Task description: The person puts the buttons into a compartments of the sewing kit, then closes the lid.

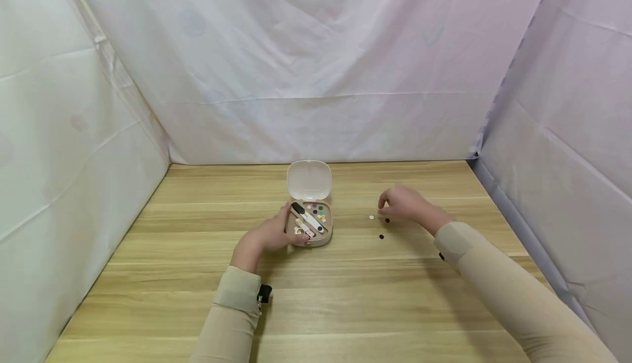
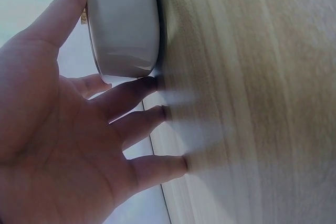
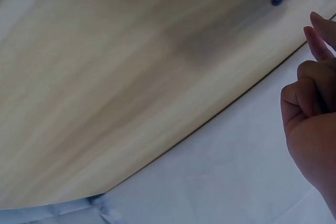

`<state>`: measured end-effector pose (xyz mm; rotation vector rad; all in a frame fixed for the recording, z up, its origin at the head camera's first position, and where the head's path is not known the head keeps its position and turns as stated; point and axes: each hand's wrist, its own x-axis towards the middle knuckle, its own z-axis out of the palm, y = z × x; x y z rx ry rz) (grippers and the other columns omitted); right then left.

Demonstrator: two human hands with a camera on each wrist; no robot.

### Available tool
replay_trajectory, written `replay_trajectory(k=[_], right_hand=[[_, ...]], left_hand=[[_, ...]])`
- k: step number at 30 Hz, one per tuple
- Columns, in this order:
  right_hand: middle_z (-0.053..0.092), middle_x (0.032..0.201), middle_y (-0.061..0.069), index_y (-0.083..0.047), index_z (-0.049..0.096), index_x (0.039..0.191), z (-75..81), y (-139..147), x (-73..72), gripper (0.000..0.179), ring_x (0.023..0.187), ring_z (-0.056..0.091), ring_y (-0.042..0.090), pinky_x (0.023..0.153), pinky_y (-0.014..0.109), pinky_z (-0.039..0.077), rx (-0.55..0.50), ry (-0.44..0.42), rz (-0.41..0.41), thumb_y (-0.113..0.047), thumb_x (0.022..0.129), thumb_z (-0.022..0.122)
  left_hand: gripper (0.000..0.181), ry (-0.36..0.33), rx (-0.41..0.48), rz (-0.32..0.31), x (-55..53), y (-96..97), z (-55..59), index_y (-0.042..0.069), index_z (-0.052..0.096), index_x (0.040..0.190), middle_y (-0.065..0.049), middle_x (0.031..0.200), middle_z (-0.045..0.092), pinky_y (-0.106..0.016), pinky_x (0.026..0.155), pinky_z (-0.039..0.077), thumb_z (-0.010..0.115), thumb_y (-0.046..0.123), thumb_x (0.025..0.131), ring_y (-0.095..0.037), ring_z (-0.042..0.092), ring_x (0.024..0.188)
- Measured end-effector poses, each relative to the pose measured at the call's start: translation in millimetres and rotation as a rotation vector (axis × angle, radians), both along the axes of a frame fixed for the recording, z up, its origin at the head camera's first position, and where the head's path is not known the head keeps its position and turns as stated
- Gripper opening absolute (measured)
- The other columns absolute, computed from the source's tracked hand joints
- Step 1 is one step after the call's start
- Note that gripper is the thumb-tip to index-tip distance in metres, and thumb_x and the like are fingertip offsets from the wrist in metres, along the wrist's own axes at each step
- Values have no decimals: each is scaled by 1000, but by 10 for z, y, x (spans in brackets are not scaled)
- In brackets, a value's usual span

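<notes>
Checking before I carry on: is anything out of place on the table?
Yes. Three small buttons lie loose on the table, right of the open case, by the right hand. The left hand holds the case.

The open case sits mid-bench; three buttons lie right of it, its lid rising behind.

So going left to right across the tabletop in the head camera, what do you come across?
Left hand → open sewing kit box → white button → dark button → right hand.
</notes>
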<state>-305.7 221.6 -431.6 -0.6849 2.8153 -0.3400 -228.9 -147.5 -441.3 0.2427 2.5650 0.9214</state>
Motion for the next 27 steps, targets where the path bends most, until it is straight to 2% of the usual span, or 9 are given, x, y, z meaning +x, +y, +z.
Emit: replay_trajectory(k=[7,14,19,23,27], right_hand=[[76,90,0,-12,80,93,-136,170,15,11,76,57,14,70,32,50,-18,-80,-25,-23,96,78],[74,86,0,-13,77,86,-191,226,37,16,75,57,14,71,32,50,-21,-77,-47,-24,97,78],[72,83,0,-11,75,87,-208,242,50,18,71,56,13,67,29,48,-28,-96,-67,-24,99,76],[72,83,0,-10,75,88,-162,201,44,17,72,56,12,66,28,48,-64,-105,-49,-22,100,73],[74,89,6,-8,74,94,-25,31,2,16,73,55,13,68,30,49,-130,-107,-27,-19,103,68]], left_hand=[[120,7,10,-2,-8,1,1,13,0,173,-30,171,32,-62,129,32,82,49,92,-50,40,154],[120,10,-5,-11,3,15,17,12,-1,173,-30,172,29,-62,129,32,81,49,93,-50,38,155],[118,15,2,-10,17,31,40,13,1,173,-30,171,32,-63,128,34,81,47,93,-51,40,154],[117,13,1,-3,29,29,48,13,2,173,-30,171,31,-64,128,33,81,47,93,-52,40,154],[117,9,0,3,32,24,43,14,2,173,-29,172,29,-64,129,32,81,48,93,-52,38,154]])
